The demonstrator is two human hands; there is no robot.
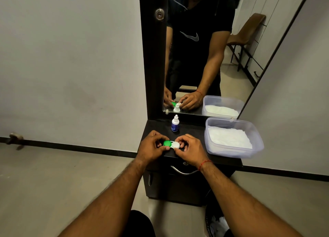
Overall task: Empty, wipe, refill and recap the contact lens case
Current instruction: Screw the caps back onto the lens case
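A: what's on your dresser top [194,129], biggest first?

B: One plastic tub [233,137] of white tissues [229,138] off to the right of your fingers, one solution bottle [175,124] just beyond them, one lens case [171,144] between them.

A: caps?

B: Two, both on. Your left hand [151,147] pinches the green cap [167,143], your right hand [190,150] grips the white cap [175,145].

A dark cabinet top [194,129] bears the contact lens case [171,144], a solution bottle [175,124] behind it, and a tissue-filled plastic tub [233,138] at right.
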